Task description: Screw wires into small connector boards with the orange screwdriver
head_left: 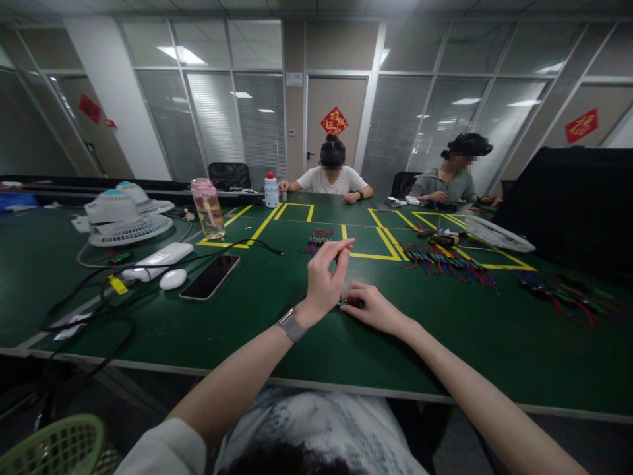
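Note:
My left hand [324, 274] is raised a little above the green table [277, 310], its fingers pinched on a small red wire end [342, 251]. A metal watch sits on that wrist. My right hand [373, 307] rests on the table just to the right, fingers curled and pressing on a small dark connector piece [346, 303] with green and red bits. A small bundle of red, blue and green wires [316, 240] lies beyond my hands.
A larger pile of coloured wires [445, 260] lies to the right, more wires [568, 297] at far right. A phone [210, 276], white mouse [173, 279], power strip [158, 259], fans [121, 218], pink bottle [208, 208] and cables sit left. Two people sit across. A green basket [54, 445] is at lower left.

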